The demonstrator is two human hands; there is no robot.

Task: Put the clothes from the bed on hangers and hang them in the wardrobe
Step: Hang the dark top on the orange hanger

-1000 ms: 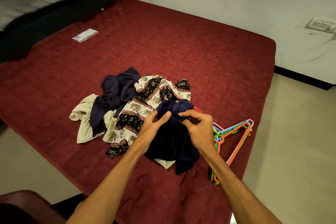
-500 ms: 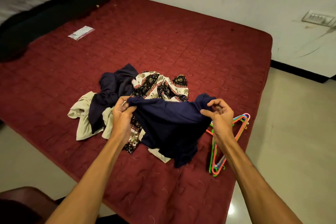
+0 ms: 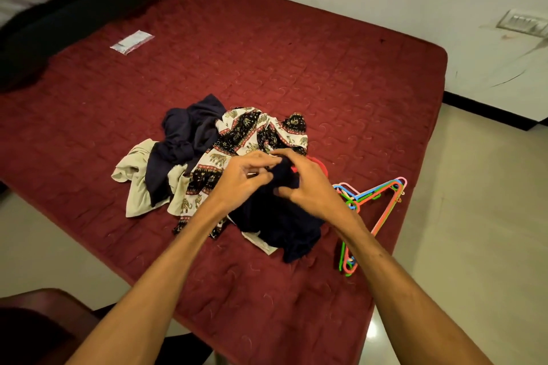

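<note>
Both hands close together above the bed [image 3: 326,74]. Left hand [image 3: 246,178] and right hand [image 3: 308,187] pinching bunched navy cloth [image 3: 278,216] between fingers [image 3: 267,160], its tail draped down onto the bed below them. Red hanger [image 3: 321,164] peeking just behind the right fingers. Heap of clothes [image 3: 207,151] left of the fingers; bright hangers [image 3: 382,190] right of them, near the bed's edge.

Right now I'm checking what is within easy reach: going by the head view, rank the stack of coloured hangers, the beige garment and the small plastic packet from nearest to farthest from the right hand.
1. Stack of coloured hangers: just right of the right hand, near the bed's edge.
2. Beige garment: left side of the clothes pile, past the left hand.
3. Small plastic packet: far left, up near the headboard.
</note>
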